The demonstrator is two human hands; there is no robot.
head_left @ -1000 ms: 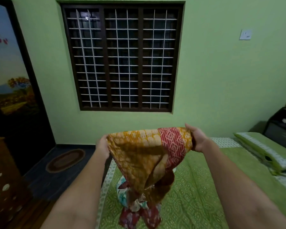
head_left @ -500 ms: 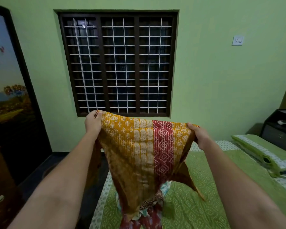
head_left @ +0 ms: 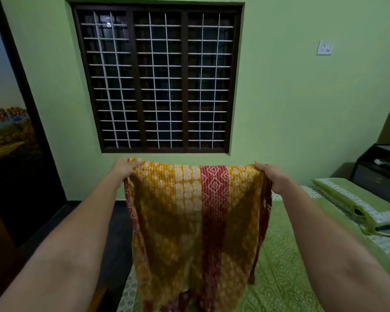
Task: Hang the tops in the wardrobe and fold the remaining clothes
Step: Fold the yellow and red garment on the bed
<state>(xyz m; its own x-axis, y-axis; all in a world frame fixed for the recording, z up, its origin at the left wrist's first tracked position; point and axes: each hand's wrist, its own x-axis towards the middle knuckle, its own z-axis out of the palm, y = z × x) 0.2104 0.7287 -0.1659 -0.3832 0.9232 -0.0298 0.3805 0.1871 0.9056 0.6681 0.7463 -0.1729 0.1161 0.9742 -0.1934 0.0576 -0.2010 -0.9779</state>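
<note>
We hold a mustard-yellow printed cloth (head_left: 189,217) spread out in front of us, stretched between both hands at its top edge. Our left hand (head_left: 125,166) pinches the upper left corner, fingers curled over the fabric, and our right hand (head_left: 271,176) grips the upper right corner the same way. Both arms reach forward, well apart from each other.

The cloth hangs down flat from that top edge, with a red band of white diamond patterns running down it right of centre and a paler cream strip beside it. Its side edges fold back a little, showing red trim on the left. The lower end drops over the near part of the bed (head_left: 284,278), which is covered in a green patterned sheet; we cannot tell whether the hem touches the sheet.

Behind the cloth stands a dark-framed window (head_left: 158,79) with a white grille, set in a green wall. A wall switch (head_left: 324,47) sits to the right of it. A green pillow (head_left: 356,203) lies at the far right of the bed, near a dark cabinet (head_left: 378,172). A dark wardrobe door with a painted landscape (head_left: 7,122) fills the left side.
</note>
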